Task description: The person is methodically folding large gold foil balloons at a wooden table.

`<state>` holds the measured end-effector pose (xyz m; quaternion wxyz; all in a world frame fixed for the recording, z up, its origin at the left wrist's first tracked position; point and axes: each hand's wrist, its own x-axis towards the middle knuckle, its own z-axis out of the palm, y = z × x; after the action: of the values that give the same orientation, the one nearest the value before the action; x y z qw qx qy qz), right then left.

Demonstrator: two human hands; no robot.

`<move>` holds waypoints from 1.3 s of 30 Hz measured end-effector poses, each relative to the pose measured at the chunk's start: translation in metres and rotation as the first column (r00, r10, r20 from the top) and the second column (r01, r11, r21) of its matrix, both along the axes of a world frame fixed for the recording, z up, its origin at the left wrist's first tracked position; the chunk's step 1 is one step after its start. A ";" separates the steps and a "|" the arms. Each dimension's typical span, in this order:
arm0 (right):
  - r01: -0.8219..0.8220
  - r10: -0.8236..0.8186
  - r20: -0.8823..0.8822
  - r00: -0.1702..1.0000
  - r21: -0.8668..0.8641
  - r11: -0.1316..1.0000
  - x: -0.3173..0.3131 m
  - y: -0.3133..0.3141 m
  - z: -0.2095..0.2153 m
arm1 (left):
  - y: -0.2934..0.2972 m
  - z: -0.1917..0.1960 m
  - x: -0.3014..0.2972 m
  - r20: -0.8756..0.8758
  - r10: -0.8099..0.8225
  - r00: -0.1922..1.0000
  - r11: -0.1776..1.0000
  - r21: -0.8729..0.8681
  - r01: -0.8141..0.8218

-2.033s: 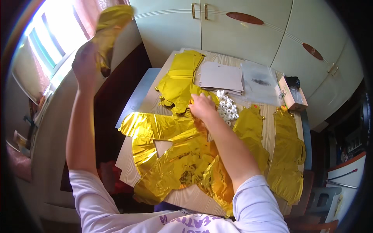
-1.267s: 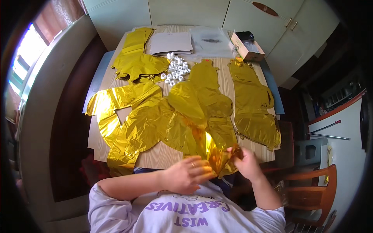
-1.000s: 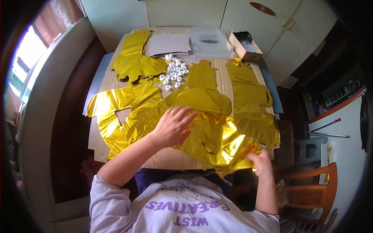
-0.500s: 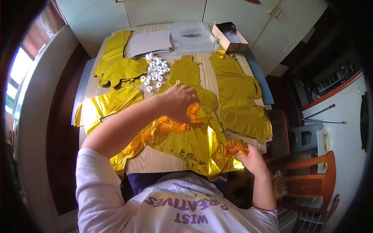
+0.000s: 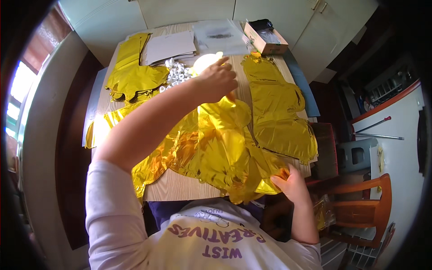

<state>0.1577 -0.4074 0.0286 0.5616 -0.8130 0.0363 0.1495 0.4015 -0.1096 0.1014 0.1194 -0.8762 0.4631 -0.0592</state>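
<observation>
A flat gold foil balloon (image 5: 220,144) is stretched across the near middle of the table, wrinkled and shiny. My left hand (image 5: 218,80) reaches over to its far part, fingers closed on the foil, which rises toward them. At the near right, my right hand (image 5: 291,184) pinches the balloon's edge between thumb and fingers. To the right lies another flat gold foil balloon (image 5: 276,108), and a folded gold foil balloon (image 5: 128,74) rests at the far left. More gold foil (image 5: 114,119) lies partly under my left forearm.
Small white rolls (image 5: 177,74) are heaped beyond my left forearm. Grey card sheets (image 5: 170,46) and clear plastic sheets (image 5: 218,38) lie at the table's back. An open cardboard box (image 5: 268,42) with dark and clear items stands back right. A wooden chair (image 5: 360,209) stands at the right.
My left hand has moved away from me, pulling the balloon's foil up and farther across the table. My right hand stays at the near right edge, still gripping.
</observation>
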 end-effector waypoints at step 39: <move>0.048 -0.051 0.029 0.998 0.079 0.996 -0.027 0.059 0.007 | 0.117 -0.070 -0.214 -0.323 0.060 0.945 0.710 -0.651 -0.268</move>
<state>0.1302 -0.3479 0.0353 0.5969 -0.7915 0.0421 0.1244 0.1877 0.0076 0.0316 -0.2749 -0.8948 0.3396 -0.0917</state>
